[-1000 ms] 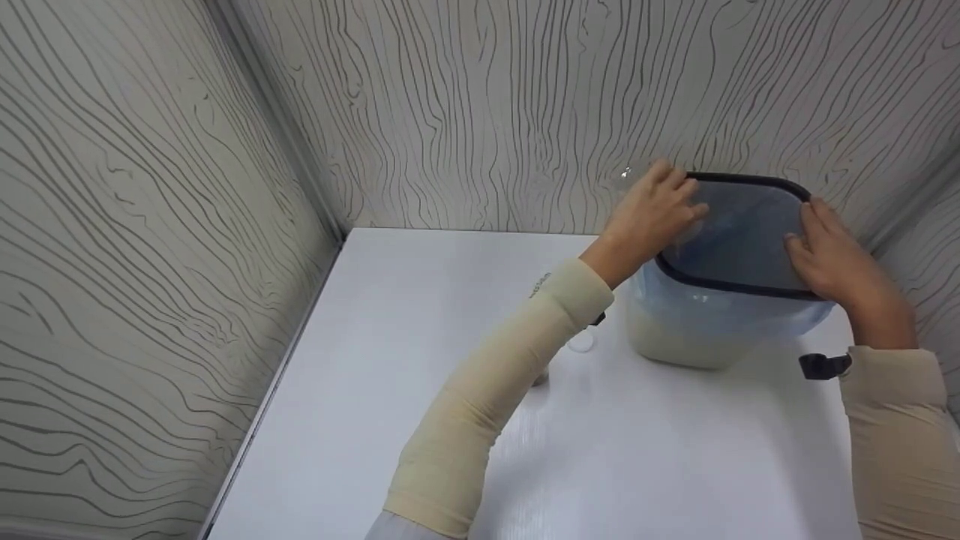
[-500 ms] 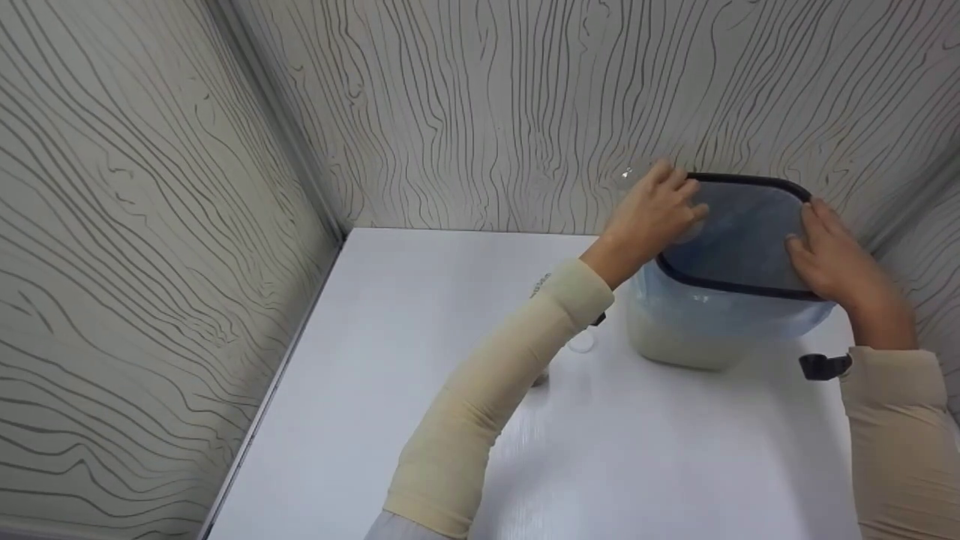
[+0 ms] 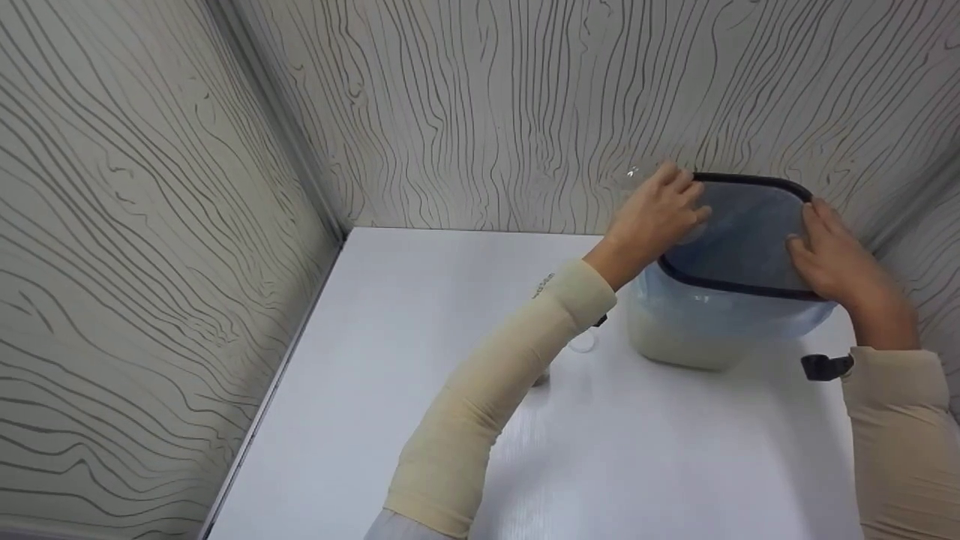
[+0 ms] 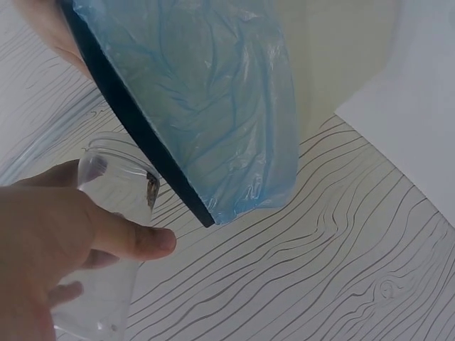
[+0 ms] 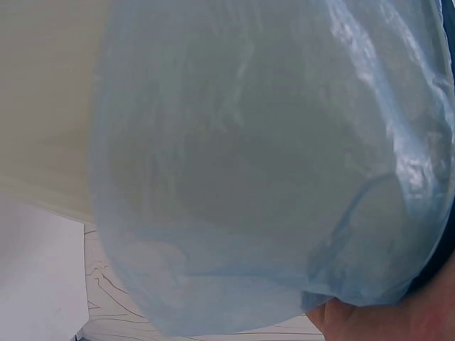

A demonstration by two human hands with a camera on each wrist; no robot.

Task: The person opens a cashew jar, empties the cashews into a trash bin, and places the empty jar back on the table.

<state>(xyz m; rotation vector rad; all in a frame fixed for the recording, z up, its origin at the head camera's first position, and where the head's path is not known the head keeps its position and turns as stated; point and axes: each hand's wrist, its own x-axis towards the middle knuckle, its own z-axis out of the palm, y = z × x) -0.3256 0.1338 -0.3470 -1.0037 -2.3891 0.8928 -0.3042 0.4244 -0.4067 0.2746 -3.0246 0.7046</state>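
Observation:
My left hand (image 3: 654, 214) grips a clear plastic jar (image 4: 117, 295), tipped toward the mouth of a cream bin (image 3: 675, 346). In the left wrist view the jar's open mouth lies close to the bin's black rim (image 4: 146, 131), and a small brown clump (image 4: 152, 190) clings just inside the jar's neck. A thin blue bag (image 3: 720, 319) lines the bin and hangs down over its outside. On the far right of the bin my right hand (image 3: 836, 259) holds the rim, thumb inside. The bin leans, with its opening turned toward the head camera.
A thin white ring (image 3: 582, 341) lies on the white table (image 3: 405, 337) near the bin. Partly hidden behind the left forearm is a small brownish object (image 3: 541, 376). Wood-patterned panels (image 3: 480, 112) stand at the back and both sides.
My left hand and the jar have shifted very slightly to the right, toward the bin's opening. The right hand and the bin look almost unmoved.

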